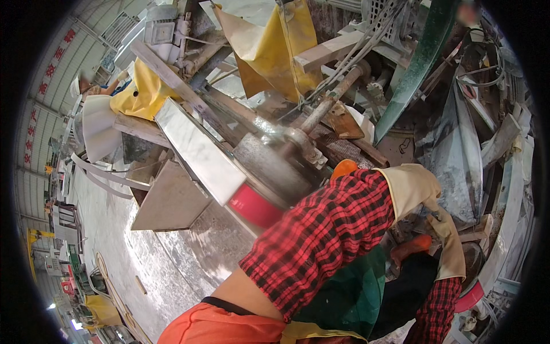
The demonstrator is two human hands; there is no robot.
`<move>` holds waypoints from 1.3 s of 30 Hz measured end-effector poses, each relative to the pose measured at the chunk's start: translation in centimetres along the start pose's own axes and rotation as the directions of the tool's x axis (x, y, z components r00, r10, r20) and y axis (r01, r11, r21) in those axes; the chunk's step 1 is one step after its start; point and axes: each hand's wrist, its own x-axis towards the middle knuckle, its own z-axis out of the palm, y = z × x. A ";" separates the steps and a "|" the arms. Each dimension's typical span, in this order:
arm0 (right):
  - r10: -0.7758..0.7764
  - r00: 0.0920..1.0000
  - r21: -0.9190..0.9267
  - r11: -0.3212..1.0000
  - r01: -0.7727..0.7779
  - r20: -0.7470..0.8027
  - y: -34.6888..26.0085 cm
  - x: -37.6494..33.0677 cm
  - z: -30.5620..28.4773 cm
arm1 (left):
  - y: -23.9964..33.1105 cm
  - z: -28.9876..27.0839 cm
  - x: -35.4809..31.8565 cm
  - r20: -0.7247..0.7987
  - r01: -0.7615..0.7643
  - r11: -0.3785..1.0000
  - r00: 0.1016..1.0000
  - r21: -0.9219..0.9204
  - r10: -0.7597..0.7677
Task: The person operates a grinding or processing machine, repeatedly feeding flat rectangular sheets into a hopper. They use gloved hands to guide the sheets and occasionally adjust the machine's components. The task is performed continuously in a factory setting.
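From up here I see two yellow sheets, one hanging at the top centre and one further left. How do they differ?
The top-centre sheet looks larger in this view; the left sheet looks smaller. The top-centre sheet hangs down to pointed lower ends, while the left sheet is draped and bunched. The left sheet shows a round dark spot; no such spot shows on the top-centre sheet. Both are yellow and creased.

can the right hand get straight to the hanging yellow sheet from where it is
Probably not directly: the left hand and the metal shaft seem to lie between the right hand and the yellow sheet.
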 end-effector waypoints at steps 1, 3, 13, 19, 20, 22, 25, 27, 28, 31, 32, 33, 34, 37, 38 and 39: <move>-0.035 0.999 -0.036 0.999 0.035 -0.002 -0.2 0.0 -0.1 | 0.0 0.0 -0.1 -0.011 -0.016 1.000 1.000 0.005 0.016; -0.025 1.000 -0.053 0.998 0.025 -0.003 -0.4 -0.2 0.1 | 0.2 -0.3 -0.5 -0.009 0.004 1.000 1.000 0.014 -0.004; -0.130 0.990 -0.073 0.989 0.126 -0.051 2.4 1.5 0.5 | 0.3 -0.3 -0.8 -0.010 0.053 0.999 0.999 -0.010 -0.053; -0.226 0.969 -0.097 0.971 0.217 -0.096 4.9 2.4 0.3 | 1.4 -1.0 -1.0 0.047 0.114 0.993 0.992 0.010 -0.115; -0.220 0.971 -0.094 0.973 0.211 -0.093 5.1 2.4 0.1 | 1.4 -1.1 -0.9 0.056 0.113 0.994 0.992 0.011 -0.113; -0.170 0.984 -0.065 0.984 0.167 -0.054 3.5 2.0 0.4 | 1.0 -0.9 -0.8 0.057 0.110 0.994 0.992 0.010 -0.110; -0.212 0.974 -0.113 0.973 0.202 -0.086 4.0 2.3 0.4 | 0.6 -0.6 -0.6 0.021 0.052 0.999 0.998 0.002 -0.052; -0.208 0.974 -0.107 0.974 0.198 -0.090 4.5 2.6 0.5 | 0.5 -0.5 -0.8 0.001 0.038 0.999 0.999 -0.002 -0.038; -0.154 0.986 -0.067 0.987 0.149 -0.071 3.6 2.2 0.5 | 0.5 -0.5 -0.7 0.000 0.045 0.999 0.999 -0.003 -0.045; -0.085 0.995 -0.006 0.996 0.085 -0.046 2.5 1.4 0.4 | 0.4 -0.1 0.0 -0.031 0.043 0.999 0.999 -0.002 -0.043; -0.079 0.996 0.005 0.997 0.079 -0.043 2.4 1.3 0.3 | 0.3 0.1 0.4 -0.046 0.040 0.999 0.998 0.000 -0.040; -0.046 0.999 -0.019 0.999 0.045 -0.028 1.8 1.0 0.2 | 0.2 0.3 0.5 -0.050 0.035 0.999 0.998 0.000 -0.035; -0.015 1.000 -0.044 0.999 0.015 -0.011 0.5 0.6 0.2 | 0.1 0.4 0.5 -0.056 0.034 0.999 0.998 0.000 -0.034; 0.053 0.998 -0.058 0.997 -0.054 -0.013 -1.4 -0.4 0.5 | 0.2 0.2 0.4 -0.041 0.042 0.999 0.998 0.003 -0.042; 0.072 0.997 -0.052 0.996 -0.073 -0.021 -1.6 -0.5 0.5 | 0.3 0.1 0.3 -0.031 0.048 0.999 0.998 0.004 -0.048; 0.060 0.998 -0.042 0.997 -0.061 -0.016 -1.4 -0.5 0.4 | 0.3 0.1 0.3 -0.038 0.044 0.999 0.998 0.001 -0.044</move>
